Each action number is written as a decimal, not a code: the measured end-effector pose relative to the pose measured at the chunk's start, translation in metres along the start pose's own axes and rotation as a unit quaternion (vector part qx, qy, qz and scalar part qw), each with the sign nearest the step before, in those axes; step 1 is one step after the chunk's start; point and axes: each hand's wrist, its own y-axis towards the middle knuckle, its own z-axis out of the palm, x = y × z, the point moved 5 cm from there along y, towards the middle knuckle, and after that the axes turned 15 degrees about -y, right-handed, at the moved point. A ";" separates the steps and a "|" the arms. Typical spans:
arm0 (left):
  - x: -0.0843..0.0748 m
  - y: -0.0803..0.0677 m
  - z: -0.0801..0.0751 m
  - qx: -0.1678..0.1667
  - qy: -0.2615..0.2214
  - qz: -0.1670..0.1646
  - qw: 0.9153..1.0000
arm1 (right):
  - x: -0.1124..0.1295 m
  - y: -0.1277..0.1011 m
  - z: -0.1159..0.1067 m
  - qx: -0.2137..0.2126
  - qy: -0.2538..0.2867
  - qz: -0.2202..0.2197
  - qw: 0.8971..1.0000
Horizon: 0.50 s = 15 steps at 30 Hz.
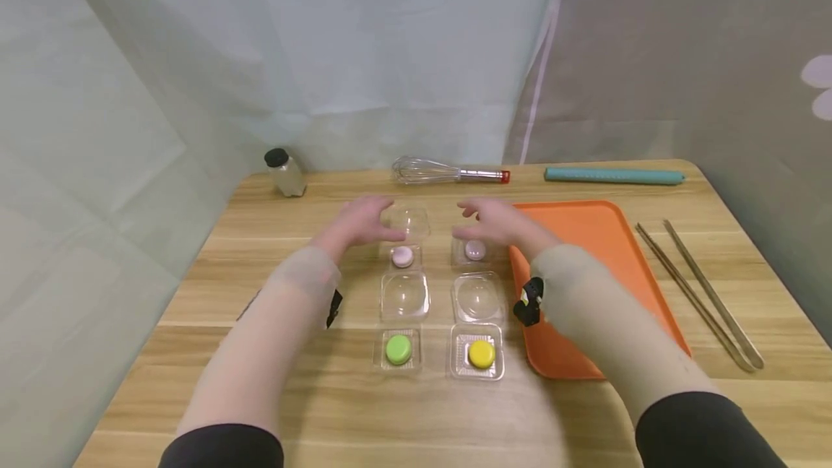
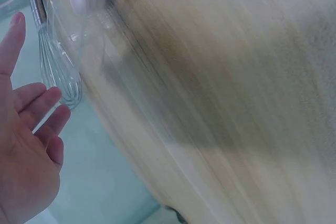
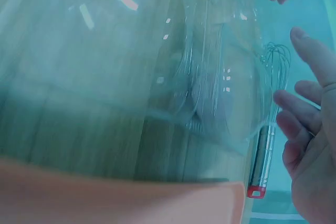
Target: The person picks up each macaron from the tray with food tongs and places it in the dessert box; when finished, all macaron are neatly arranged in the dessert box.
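Observation:
My left hand (image 1: 364, 222) hovers by the raised clear lid (image 1: 411, 219) of the back-left box, fingers spread and loosely bent, holding nothing. A lilac macaron (image 1: 402, 257) sits in that box. Opposite, my right hand (image 1: 494, 221) hangs over the back-right clear box, with a second lilac macaron (image 1: 475, 250) in it; the fingers are loosely bent round nothing. Whether that box is closed, I cannot tell. Nearer me, a green macaron (image 1: 399, 349) and a yellow macaron (image 1: 482, 354) lie in clear boxes whose lids (image 1: 404, 296) are folded back.
An orange tray (image 1: 585, 226) lies under my right forearm. Metal tongs (image 1: 715, 302) lie right of it. Along the back edge are a whisk (image 1: 448, 173), a teal stick-shaped item (image 1: 614, 176) and a black-capped jar (image 1: 286, 175). Cloth hangs behind the table.

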 end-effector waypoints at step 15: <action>-0.003 0.007 0.012 0.021 -0.050 -0.033 0.998 | 0.021 0.018 0.009 0.075 0.022 0.046 0.996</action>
